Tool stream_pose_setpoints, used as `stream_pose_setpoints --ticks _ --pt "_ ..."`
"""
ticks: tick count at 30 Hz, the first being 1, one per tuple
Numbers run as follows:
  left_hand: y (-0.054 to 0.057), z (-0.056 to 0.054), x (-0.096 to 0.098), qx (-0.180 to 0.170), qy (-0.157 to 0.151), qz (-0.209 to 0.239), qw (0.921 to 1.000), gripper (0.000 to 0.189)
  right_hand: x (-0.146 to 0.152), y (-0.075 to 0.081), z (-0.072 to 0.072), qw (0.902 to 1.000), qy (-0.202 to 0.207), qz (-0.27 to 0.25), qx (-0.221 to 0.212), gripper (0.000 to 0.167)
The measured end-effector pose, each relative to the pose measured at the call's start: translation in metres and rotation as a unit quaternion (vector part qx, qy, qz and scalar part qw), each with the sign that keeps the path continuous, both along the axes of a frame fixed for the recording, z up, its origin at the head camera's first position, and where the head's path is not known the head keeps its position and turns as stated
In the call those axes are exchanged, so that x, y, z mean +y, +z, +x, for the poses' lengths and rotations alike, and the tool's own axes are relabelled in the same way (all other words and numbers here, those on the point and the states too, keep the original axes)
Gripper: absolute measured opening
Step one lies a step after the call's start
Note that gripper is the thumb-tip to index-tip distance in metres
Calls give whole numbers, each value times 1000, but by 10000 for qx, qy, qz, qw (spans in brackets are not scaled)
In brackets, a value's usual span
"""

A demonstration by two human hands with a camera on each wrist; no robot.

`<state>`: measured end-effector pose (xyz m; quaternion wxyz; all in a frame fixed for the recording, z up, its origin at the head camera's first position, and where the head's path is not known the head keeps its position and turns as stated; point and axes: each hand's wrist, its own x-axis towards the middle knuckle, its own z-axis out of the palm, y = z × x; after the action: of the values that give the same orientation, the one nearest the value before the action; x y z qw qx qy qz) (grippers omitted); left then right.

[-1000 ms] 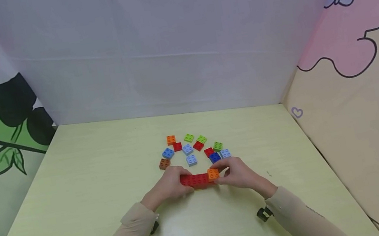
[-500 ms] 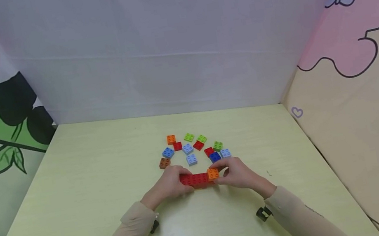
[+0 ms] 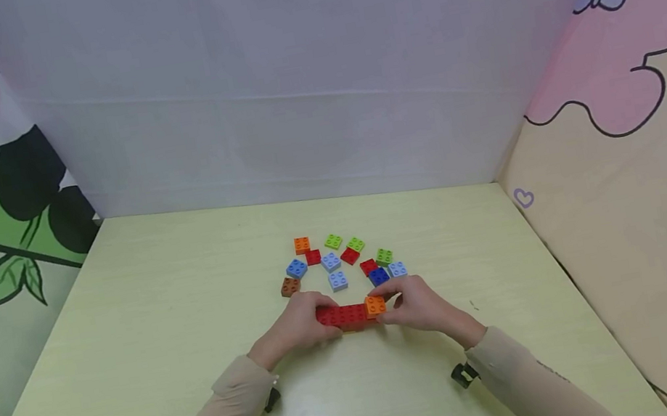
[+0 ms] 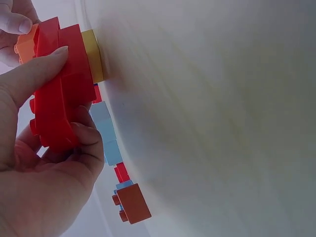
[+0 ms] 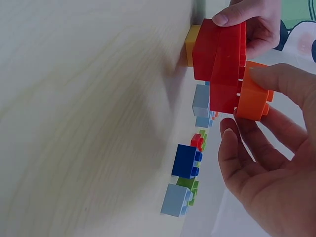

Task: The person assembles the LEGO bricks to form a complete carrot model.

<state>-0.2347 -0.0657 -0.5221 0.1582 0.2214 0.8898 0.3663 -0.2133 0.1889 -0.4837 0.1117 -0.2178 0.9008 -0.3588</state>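
In the head view my left hand [image 3: 301, 322] grips the left end of a stack of long red building bricks [image 3: 343, 316], thumb on the near side and fingers round the far side. Two red layers show in the left wrist view, offset from each other, with a yellow brick [image 4: 94, 55] under them. At the stack's right end, my right hand [image 3: 417, 304] pinches an orange brick [image 3: 375, 305] between thumb and fingers. The right wrist view shows this orange brick [image 5: 253, 96] right at the studs of the upper red layer.
Beyond the hands, loose bricks lie in an arc on the table [image 3: 185, 350]: a brown one [image 3: 290, 286], an orange one [image 3: 302, 245], a dark blue one [image 3: 379, 276], and several red, light blue and green ones. A pale cloth wall [image 3: 288, 98] stands behind.
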Motion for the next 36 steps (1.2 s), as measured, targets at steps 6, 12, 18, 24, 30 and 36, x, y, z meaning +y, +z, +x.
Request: stream_pose_setpoints --ticks 6,12,18,24,30,36 --pt "0 0 0 -45 26 57 10000 39 0 2 -1 9998 120 104 89 35" --pt "-2 -2 0 7 -15 60 10000 38 -1 5 -2 9996 220 187 74 37" --pt "-5 -1 3 83 -112 63 9999 35 -2 5 -4 9992 324 203 97 35" --pt "-6 -1 5 104 -114 98 9998 31 -2 1 -5 9988 372 229 211 34" --pt "-4 -2 4 114 -135 18 9998 26 -3 -2 -6 9994 270 163 163 35" --pt "-4 -3 4 83 -143 0 9999 26 -2 -3 -5 9998 115 175 -65 36"
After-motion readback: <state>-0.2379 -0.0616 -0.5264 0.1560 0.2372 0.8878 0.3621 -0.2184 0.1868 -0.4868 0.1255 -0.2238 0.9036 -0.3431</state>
